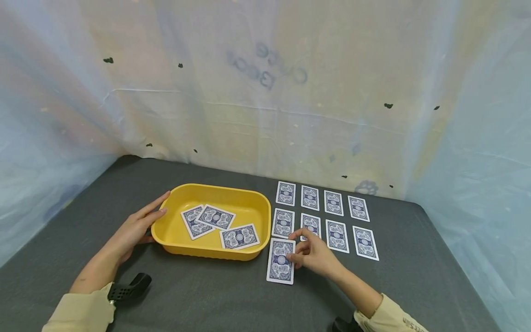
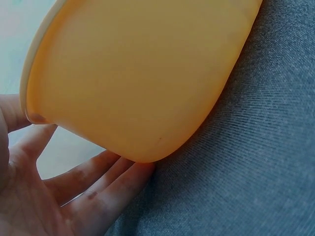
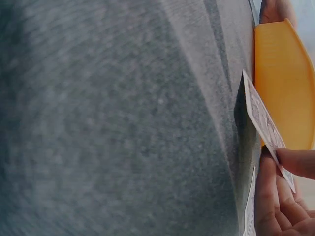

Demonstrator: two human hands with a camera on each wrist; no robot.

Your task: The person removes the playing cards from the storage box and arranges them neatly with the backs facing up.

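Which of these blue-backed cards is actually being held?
The card nearest the person, right of the yellow tray, pinched by the right hand. Three other cards lie in the tray; eight more cards form two rows on the table.

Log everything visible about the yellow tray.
The yellow tray is a shallow, rounded-corner rectangle with a smooth rim, plastic by its look. It sits open side up on the dark grey surface, left of the rows of cards. Three patterned cards lie inside, two overlapping. The left hand holds its left end.

Smooth yellow plastic tray (image 1: 182, 249), paper-like cards (image 1: 239, 236), matt cloth-like tabletop (image 1: 199, 295)
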